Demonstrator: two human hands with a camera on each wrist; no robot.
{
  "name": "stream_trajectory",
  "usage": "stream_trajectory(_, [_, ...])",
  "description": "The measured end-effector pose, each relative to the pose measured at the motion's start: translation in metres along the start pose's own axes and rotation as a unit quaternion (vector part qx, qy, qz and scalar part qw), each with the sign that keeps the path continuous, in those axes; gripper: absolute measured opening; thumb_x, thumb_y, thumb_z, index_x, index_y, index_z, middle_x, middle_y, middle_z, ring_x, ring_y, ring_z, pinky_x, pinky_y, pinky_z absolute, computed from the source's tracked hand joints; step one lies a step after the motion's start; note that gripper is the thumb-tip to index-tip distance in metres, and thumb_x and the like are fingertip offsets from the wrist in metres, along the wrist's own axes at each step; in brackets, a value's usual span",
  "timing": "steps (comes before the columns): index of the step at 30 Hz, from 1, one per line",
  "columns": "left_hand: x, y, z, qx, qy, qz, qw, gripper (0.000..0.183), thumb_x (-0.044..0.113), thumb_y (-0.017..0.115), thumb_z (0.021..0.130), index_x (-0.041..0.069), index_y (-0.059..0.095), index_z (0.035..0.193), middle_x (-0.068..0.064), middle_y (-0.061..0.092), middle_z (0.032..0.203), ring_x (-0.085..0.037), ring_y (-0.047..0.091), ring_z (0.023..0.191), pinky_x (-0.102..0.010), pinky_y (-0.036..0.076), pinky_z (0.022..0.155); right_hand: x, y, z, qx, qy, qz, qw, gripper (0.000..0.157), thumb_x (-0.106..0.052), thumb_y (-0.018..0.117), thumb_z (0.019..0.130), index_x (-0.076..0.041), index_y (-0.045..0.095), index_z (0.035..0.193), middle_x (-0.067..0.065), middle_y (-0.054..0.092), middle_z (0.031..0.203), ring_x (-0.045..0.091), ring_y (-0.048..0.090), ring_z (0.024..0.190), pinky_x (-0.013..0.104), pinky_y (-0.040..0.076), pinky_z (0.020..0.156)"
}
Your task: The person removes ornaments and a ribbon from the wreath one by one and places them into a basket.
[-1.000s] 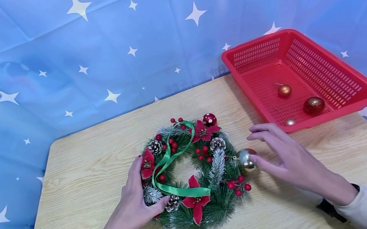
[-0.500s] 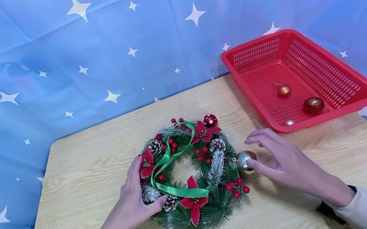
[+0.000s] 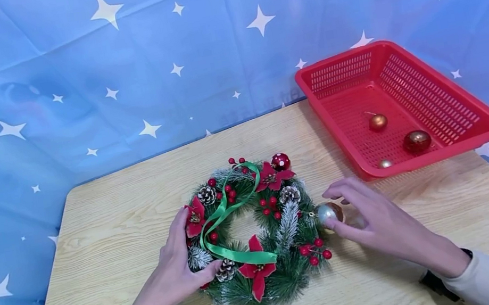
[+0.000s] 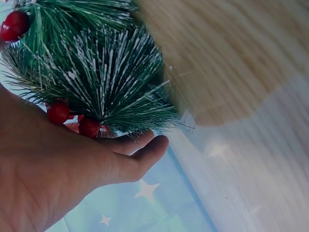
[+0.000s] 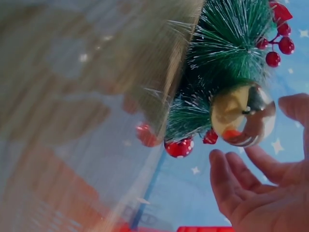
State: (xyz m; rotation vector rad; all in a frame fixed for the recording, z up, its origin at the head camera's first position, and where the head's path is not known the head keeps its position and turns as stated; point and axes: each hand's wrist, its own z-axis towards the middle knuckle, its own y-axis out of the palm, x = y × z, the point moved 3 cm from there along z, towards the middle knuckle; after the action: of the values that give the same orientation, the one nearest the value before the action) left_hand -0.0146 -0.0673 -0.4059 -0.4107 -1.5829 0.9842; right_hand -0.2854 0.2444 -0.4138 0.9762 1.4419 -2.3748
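I am watching a green wreath [image 3: 289, 277] that is lying flat on a wooden table [image 3: 111, 228], in the lower middle of the head frame. A green ribbon [image 3: 247, 257] is looping over its left half, and a white-dotted red ball [image 3: 280, 161] is resting at its upper right. A shiny gold ball [image 3: 330, 210] is sitting against the wreath's right edge, its small loop pointing inward. My left hand [image 3: 169, 284], lower left of centre, is gripping the wreath's left side, the thumb lying by a pine cone [image 3: 226, 270] and the fingers curving along the outer edge (the left wrist view is showing them close to the greenery). My right hand [image 3: 379, 219], right of centre, is holding its thumb and fingers loosely spread about the gold ball; whether the thumb is touching it, I cannot tell. Farther out, a red basket [image 3: 428, 89] is filling the upper right, holding a copper ball [image 3: 378, 122], a dark brown ball [image 3: 417, 141] and a small pale ball [image 3: 385, 164]. A blue cloth [image 3: 75, 127] with white stars is hanging behind, across the top.
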Motion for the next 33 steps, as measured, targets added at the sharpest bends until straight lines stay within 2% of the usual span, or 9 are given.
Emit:
stream_trajectory(7, [-0.0006, -0.0006, 0.0005, 0.003, 0.005, -0.001, 1.0, 0.122, 0.051, 0.086, 0.091, 0.018, 0.004, 0.176, -0.011, 0.009, 0.181, -0.046, 0.02, 0.161, -0.087, 0.021, 0.11, -0.0001, 0.0028, 0.001, -0.006, -0.029, 0.004, 1.0, 0.041, -0.028, 0.084, 0.098, -0.024, 0.065, 0.134, -0.013, 0.061, 0.131, 0.007, 0.063, 0.104, 0.036, 0.059, 0.079])
stream_trajectory(18, [-0.001, -0.0013, 0.0003, 0.002, 0.003, -0.009, 1.0, 0.122, 0.049, 0.086, 0.092, 0.017, 0.005, 0.176, -0.01, 0.011, 0.18, -0.044, 0.02, 0.161, -0.085, 0.024, 0.112, -0.0021, 0.0048, 0.0018, 0.001, -0.066, 0.0, 0.998, 0.05, -0.02, 0.09, 0.091, -0.019, 0.065, 0.135, -0.01, 0.063, 0.128, 0.004, 0.06, 0.1, 0.033, 0.058, 0.077])
stream_trajectory(24, [-0.0018, -0.0021, 0.0002, 0.005, 0.009, -0.011, 0.9999, 0.122, 0.046, 0.087, 0.091, 0.015, 0.005, 0.176, -0.013, 0.012, 0.18, -0.044, 0.021, 0.161, -0.084, 0.024, 0.112, -0.0022, 0.0063, 0.0015, 0.0, -0.059, 0.004, 0.998, 0.047, -0.019, 0.09, 0.092, -0.016, 0.066, 0.132, -0.012, 0.062, 0.124, 0.004, 0.061, 0.098, 0.033, 0.058, 0.075])
stream_trajectory(33, [-0.003, -0.002, 0.0009, 0.007, 0.003, -0.029, 0.9996, 0.12, 0.043, 0.087, 0.091, 0.016, 0.006, 0.176, -0.012, 0.015, 0.179, -0.046, 0.025, 0.159, -0.08, 0.032, 0.112, -0.0023, 0.0043, 0.0024, 0.005, -0.049, 0.005, 0.999, 0.046, -0.02, 0.089, 0.092, -0.02, 0.066, 0.131, -0.015, 0.062, 0.121, 0.004, 0.061, 0.097, 0.035, 0.058, 0.077])
